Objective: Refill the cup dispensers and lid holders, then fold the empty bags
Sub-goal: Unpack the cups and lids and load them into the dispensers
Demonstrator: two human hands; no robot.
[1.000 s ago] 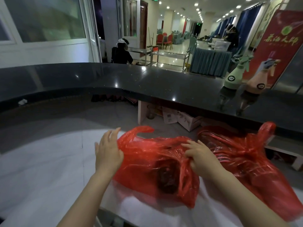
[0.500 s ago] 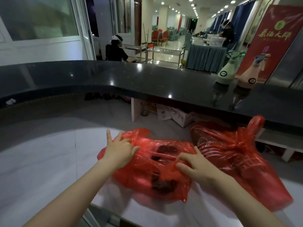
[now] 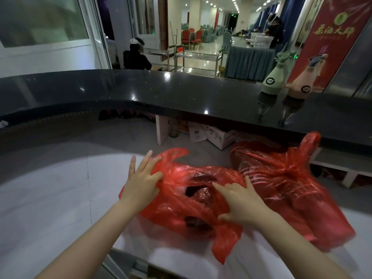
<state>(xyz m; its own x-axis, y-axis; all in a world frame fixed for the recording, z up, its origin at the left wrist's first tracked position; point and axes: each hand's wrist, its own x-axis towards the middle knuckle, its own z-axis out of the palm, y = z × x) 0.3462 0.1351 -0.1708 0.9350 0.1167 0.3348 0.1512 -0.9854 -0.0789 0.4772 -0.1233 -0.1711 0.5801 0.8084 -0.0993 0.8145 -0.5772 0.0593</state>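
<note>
On the white counter (image 3: 50, 198) in front of me lay an empty red bag (image 3: 181, 204), crumpled and partly flattened, with a loose handle flap sticking up at its far left end. My left hand (image 3: 141, 186) sat on that left end; the thumb and inner fingers pinched a fold of plastic while the outer two fingers stuck out straight past the bag's edge. My right hand (image 3: 241, 206) lay on the bag's right half, index finger stretched toward the middle, the other fingers spread and pressing the film flat, gripping nothing. Just beside it, touching its right edge, sat a second bag (image 3: 285, 182), also red, knotted at the top and bulging; I could not tell what it held. Beyond both ran a black ledge (image 3: 161, 91), where a green bottle (image 3: 271, 81) and a pink bottle (image 3: 304, 85) stood side by side at the right.
</note>
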